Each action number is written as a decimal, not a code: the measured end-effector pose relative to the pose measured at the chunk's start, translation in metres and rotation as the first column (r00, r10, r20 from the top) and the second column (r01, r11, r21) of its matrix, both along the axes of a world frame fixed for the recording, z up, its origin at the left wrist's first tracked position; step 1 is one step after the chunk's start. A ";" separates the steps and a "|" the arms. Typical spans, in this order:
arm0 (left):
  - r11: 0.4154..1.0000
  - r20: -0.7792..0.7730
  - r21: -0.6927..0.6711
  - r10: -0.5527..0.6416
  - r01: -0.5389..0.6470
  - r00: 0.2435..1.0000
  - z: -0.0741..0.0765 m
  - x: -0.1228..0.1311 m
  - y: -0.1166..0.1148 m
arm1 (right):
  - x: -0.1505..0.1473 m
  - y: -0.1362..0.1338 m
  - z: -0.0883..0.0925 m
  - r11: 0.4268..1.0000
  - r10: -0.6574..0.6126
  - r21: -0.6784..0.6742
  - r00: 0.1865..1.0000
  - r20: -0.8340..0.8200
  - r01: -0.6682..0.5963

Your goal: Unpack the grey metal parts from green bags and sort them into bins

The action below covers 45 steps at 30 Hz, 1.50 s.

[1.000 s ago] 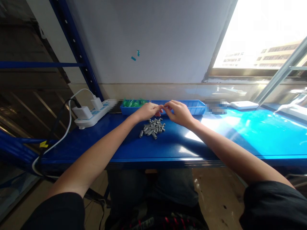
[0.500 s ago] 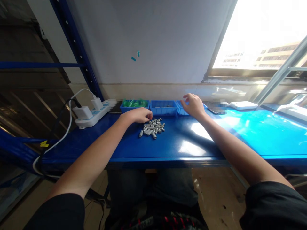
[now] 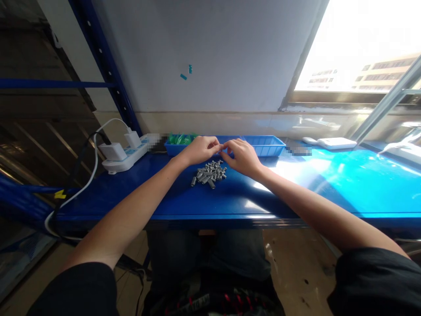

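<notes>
Several small grey metal cylinders [image 3: 209,174] lie in a pile on the blue table [image 3: 184,202]. Above and behind the pile, my left hand [image 3: 203,149] and my right hand [image 3: 240,156] meet at the fingertips. Both hands are closed in a pinch; whatever lies between the fingers is too small to make out. Behind my left hand a blue bin [image 3: 173,149] holds green items [image 3: 180,139]. Another blue bin [image 3: 271,146] stands behind my right hand, and the middle bin is mostly hidden by my hands.
On the left of the table lies a white power strip [image 3: 126,160] with plugged-in adapters and cables. A white device [image 3: 337,143] lies at the back right. A blue metal post [image 3: 108,70] rises at the left, and a wall closes off the back.
My right hand has moved left and down from the right bin to meet my left hand. My left hand has risen slightly and shifted right, off the pile's edge.
</notes>
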<state>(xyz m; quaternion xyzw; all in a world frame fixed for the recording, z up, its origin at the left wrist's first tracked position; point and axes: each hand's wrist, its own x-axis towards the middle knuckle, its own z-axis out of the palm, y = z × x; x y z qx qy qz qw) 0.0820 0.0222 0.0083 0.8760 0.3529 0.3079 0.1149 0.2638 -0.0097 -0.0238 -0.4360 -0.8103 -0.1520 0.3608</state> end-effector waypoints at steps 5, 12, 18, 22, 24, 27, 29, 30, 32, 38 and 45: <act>1.000 -0.012 0.000 -0.014 0.014 1.000 -0.002 -0.003 0.002 | 0.001 0.002 0.001 0.999 0.043 -0.017 0.997 -0.065 -0.044; 0.988 -0.012 0.084 -0.132 0.132 0.991 -0.005 -0.006 0.003 | -0.002 0.002 0.002 0.987 0.091 -0.111 0.968 -0.232 -0.120; 0.981 -0.013 0.149 -0.119 0.120 0.993 -0.003 -0.008 0.003 | -0.003 0.002 0.002 0.975 0.095 -0.169 0.956 -0.279 -0.146; 0.992 -0.010 0.108 -0.069 0.070 0.998 -0.001 -0.011 0.006 | 0.002 0.000 0.003 0.996 0.057 -0.065 0.988 -0.145 -0.067; 0.995 -0.025 0.077 -0.068 0.069 0.997 -0.001 -0.011 0.007 | 0.003 -0.001 0.004 0.998 0.055 -0.022 0.995 -0.079 -0.057; 0.993 -0.051 0.039 -0.109 0.111 0.993 -0.001 -0.010 0.008 | 0.003 -0.003 0.005 0.998 0.055 -0.005 0.998 -0.026 -0.055; 0.992 -0.061 0.037 -0.116 0.119 0.991 -0.001 -0.010 0.008 | 0.002 -0.003 0.006 0.999 0.048 -0.005 0.999 -0.005 -0.048; 0.992 -0.066 0.040 -0.115 0.118 0.991 -0.002 -0.009 0.009 | 0.002 -0.003 0.006 0.999 0.045 -0.004 0.999 0.004 -0.045; 0.992 -0.077 0.046 -0.118 0.121 0.990 -0.003 -0.009 0.010 | 0.002 -0.003 0.006 0.999 0.049 -0.001 0.999 0.019 -0.049; 0.992 -0.073 0.036 -0.121 0.124 0.990 -0.004 -0.008 0.007 | -0.001 -0.003 0.002 0.995 0.082 -0.045 0.994 -0.079 -0.085; 0.989 -0.092 0.135 0.073 -0.060 0.993 0.002 -0.015 0.010 | 0.022 0.016 0.014 0.999 -0.038 -0.006 0.968 -0.247 0.037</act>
